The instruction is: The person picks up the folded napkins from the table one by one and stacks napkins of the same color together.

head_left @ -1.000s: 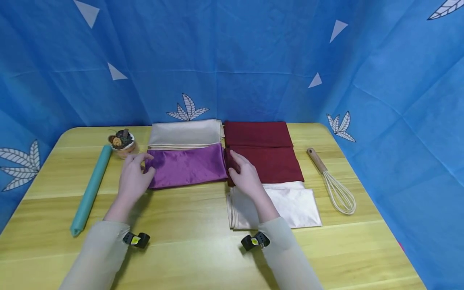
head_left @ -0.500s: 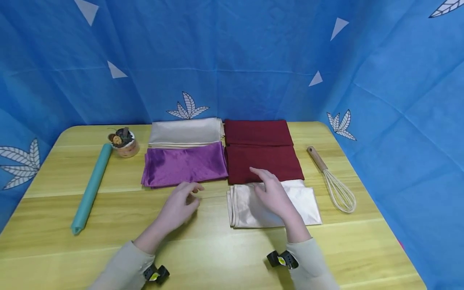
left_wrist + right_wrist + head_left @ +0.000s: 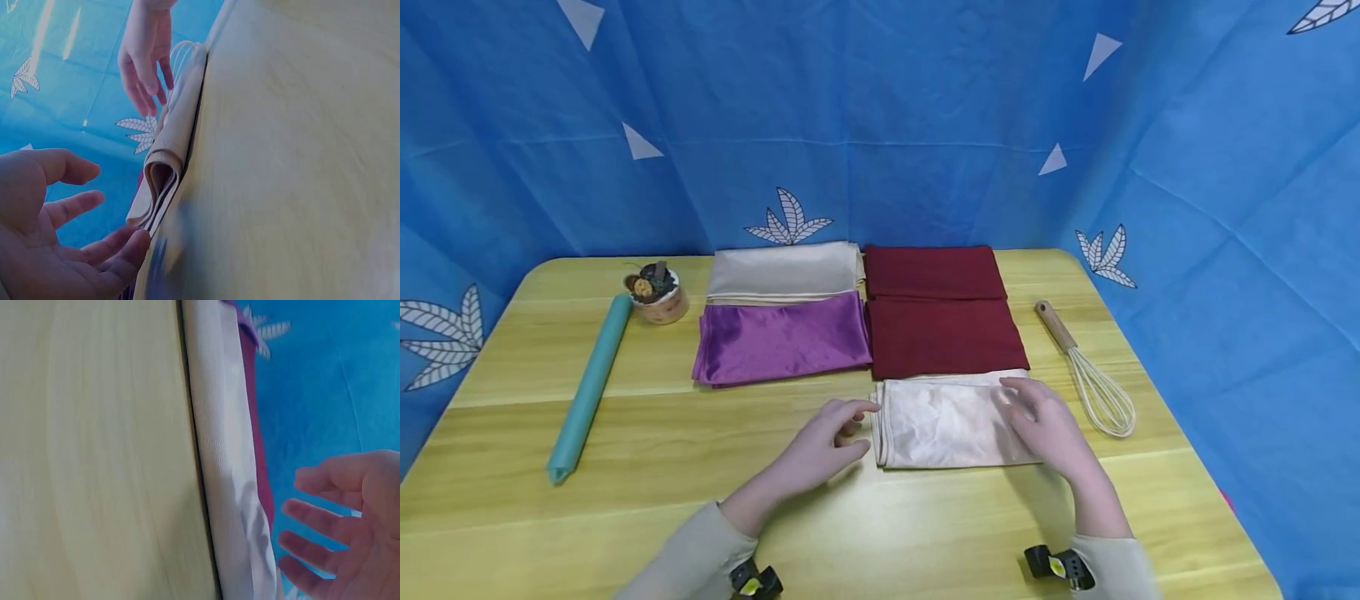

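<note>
Blue sheeting (image 3: 962, 100) with leaf prints hangs behind and to the right of a wood-grain table (image 3: 662, 433). White cloth (image 3: 947, 425), folded, lies at the near right of a group of folded cloths. At its left edge is the left hand (image 3: 820, 450), fingers loosely bent and thumb spread apart, gripping nothing; whether the fingertips touch the fold, I cannot tell. Over its right end hovers the right hand (image 3: 1048, 421), fingers relaxed and parted, holding nothing. Behind lie two red cloths (image 3: 947, 337), with purple cloth (image 3: 782, 342) and grey cloth (image 3: 782, 271) to their left. Farther right is a whisk (image 3: 1090, 375); far left, a green roll (image 3: 587, 392) beside a dessert cup (image 3: 662, 310).
</note>
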Demonstrator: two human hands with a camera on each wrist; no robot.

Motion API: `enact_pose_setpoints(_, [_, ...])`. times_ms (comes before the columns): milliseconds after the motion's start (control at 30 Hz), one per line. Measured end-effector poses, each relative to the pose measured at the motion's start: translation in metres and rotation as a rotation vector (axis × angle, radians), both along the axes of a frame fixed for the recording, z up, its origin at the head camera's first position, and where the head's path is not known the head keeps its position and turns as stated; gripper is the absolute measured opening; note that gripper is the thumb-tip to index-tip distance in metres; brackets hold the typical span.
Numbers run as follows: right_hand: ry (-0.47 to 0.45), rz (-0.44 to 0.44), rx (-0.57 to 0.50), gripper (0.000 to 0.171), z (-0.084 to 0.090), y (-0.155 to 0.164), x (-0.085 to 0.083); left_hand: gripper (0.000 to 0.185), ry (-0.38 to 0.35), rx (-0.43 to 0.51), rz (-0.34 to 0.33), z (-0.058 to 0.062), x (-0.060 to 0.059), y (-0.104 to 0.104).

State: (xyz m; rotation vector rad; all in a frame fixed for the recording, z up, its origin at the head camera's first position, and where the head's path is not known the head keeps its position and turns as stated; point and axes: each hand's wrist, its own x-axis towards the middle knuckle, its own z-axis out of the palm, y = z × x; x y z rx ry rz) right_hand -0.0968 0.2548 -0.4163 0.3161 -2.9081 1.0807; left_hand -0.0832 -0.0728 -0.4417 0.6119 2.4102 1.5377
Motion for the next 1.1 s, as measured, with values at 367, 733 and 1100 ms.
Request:
enact_pose_setpoints(367, [-0.112, -0.097, 0.044, 0.045, 0.003, 0.042, 0.008, 0.052, -0.035, -0.009, 0.027, -0.004, -0.002, 0.017])
enact_pose_setpoints(733, [-0.132, 0.033, 0.042, 0.033, -0.007, 0.040, 0.003, 0.049, 0.029, -0.068, 0.077, -0.009, -0.004, 0.030])
enact_pose_setpoints(1100, [-0.208, 0.051, -0.014, 0.030, -0.016, 0.020, 0.001, 0.035, 0.043, -0.096, 0.055, -0.011, -0.001, 0.037])
